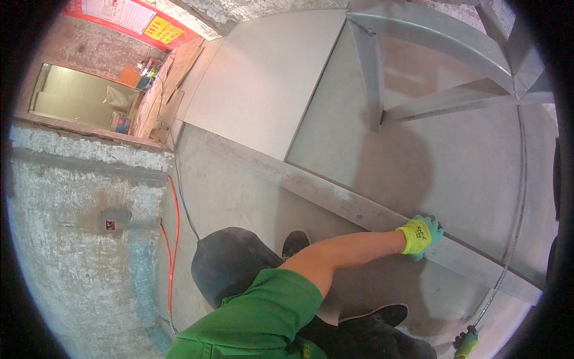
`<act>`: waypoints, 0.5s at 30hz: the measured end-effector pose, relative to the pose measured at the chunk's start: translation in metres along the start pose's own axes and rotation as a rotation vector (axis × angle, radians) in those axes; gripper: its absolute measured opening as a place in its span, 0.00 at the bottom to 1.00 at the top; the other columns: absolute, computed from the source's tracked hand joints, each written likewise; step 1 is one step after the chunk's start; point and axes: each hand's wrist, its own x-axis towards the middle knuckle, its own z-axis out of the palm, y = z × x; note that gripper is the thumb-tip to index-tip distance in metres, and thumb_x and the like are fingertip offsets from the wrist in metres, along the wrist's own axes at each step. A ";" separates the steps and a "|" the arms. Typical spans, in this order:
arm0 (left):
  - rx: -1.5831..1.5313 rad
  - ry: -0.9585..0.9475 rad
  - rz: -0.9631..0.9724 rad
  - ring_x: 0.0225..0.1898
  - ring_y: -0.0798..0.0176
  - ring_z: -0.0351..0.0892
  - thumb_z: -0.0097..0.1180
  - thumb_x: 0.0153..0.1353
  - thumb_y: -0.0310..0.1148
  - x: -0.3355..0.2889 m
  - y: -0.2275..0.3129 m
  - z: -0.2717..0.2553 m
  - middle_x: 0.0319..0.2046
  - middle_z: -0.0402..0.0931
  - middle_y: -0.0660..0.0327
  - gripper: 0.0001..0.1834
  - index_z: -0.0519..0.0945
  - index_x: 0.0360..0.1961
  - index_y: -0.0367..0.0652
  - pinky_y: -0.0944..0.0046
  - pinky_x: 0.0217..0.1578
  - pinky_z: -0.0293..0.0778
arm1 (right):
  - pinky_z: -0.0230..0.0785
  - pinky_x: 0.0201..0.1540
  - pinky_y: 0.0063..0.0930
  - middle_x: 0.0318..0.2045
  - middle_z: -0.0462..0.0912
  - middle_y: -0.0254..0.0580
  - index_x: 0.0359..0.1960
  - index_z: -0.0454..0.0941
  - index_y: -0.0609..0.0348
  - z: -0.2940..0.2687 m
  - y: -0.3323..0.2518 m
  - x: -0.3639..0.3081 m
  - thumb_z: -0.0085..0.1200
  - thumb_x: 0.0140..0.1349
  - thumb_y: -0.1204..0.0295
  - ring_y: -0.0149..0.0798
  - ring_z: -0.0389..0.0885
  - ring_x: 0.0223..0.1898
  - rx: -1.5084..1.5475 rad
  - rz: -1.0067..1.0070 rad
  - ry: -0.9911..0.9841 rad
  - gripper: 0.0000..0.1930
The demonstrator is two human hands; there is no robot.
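I had the left hand [421,236] reaching out across the floor [233,185], its teal and yellow glove closed over the long grey metal straightedge [335,196], with the fingertips at the far edge and the thumb side toward the near edge. The straightedge lay flat and slanted over the floor, from close to the wall [66,197] on the left down to the right side, and the hand held it nearer its right end. The right hand [466,345] showed only partly at the lower right, its glove wrapped around the lower end of a thin grey rod [508,257]. From there the rod rose along the right side toward a metal frame [371,72]; whether the two touched, I could not tell.

Beyond the straightedge, I saw a large pale tile [263,66], its near edge beside the bar, with a dark seam along its right edge. The frame stood to the right of that seam. Close to me were a bent knee in dark trousers [233,263] and two dark shoes [391,314]. By the floor's left edge ran an orange-red conduit [175,239] and a thin grey cable [185,197], and the wall held a small socket box [110,225].
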 end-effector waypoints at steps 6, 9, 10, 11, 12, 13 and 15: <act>-0.021 0.034 -0.005 0.49 0.49 0.73 0.73 0.31 0.39 0.001 0.002 0.000 0.48 0.72 0.50 0.41 0.71 0.52 0.40 0.48 0.44 0.72 | 0.50 0.10 0.33 0.16 0.64 0.31 0.36 0.72 0.45 -0.001 0.004 0.012 0.48 0.61 0.56 0.33 0.60 0.10 0.039 -0.003 -0.010 0.10; -0.026 0.030 0.007 0.48 0.48 0.74 0.73 0.30 0.39 0.002 0.002 0.000 0.47 0.72 0.50 0.42 0.71 0.52 0.40 0.48 0.44 0.72 | 0.50 0.11 0.33 0.16 0.63 0.31 0.36 0.72 0.45 0.002 0.004 0.016 0.47 0.61 0.56 0.33 0.60 0.10 0.051 -0.007 -0.017 0.11; -0.023 0.036 0.018 0.48 0.48 0.74 0.73 0.30 0.39 0.001 0.000 0.001 0.47 0.73 0.50 0.42 0.71 0.51 0.40 0.48 0.43 0.72 | 0.50 0.11 0.34 0.16 0.63 0.31 0.36 0.72 0.45 0.003 0.004 0.017 0.47 0.61 0.56 0.33 0.60 0.10 0.053 -0.007 -0.024 0.11; -0.021 0.042 0.029 0.48 0.48 0.75 0.73 0.30 0.39 0.001 -0.001 0.001 0.47 0.73 0.49 0.42 0.71 0.51 0.40 0.48 0.43 0.72 | 0.50 0.11 0.34 0.16 0.63 0.31 0.35 0.72 0.45 0.004 0.005 0.017 0.47 0.61 0.55 0.33 0.60 0.10 0.053 -0.008 -0.026 0.11; -0.026 0.039 0.023 0.47 0.48 0.75 0.73 0.30 0.39 0.000 -0.001 0.002 0.46 0.73 0.49 0.42 0.71 0.51 0.39 0.48 0.43 0.73 | 0.50 0.11 0.34 0.16 0.63 0.31 0.35 0.72 0.45 0.004 0.005 0.017 0.47 0.61 0.55 0.33 0.60 0.10 0.054 -0.008 -0.029 0.11; -0.030 0.035 0.016 0.47 0.48 0.75 0.73 0.30 0.39 0.000 -0.002 0.002 0.46 0.73 0.49 0.42 0.71 0.51 0.39 0.48 0.43 0.73 | 0.50 0.11 0.34 0.16 0.63 0.31 0.35 0.72 0.46 0.005 0.005 0.017 0.47 0.61 0.55 0.33 0.60 0.10 0.059 -0.008 -0.034 0.11; -0.034 0.045 0.013 0.47 0.48 0.75 0.72 0.30 0.39 -0.001 -0.004 0.003 0.45 0.74 0.49 0.41 0.71 0.51 0.39 0.48 0.43 0.73 | 0.50 0.11 0.34 0.15 0.63 0.31 0.34 0.72 0.46 0.008 0.006 0.017 0.47 0.61 0.55 0.33 0.60 0.10 0.067 -0.007 -0.036 0.11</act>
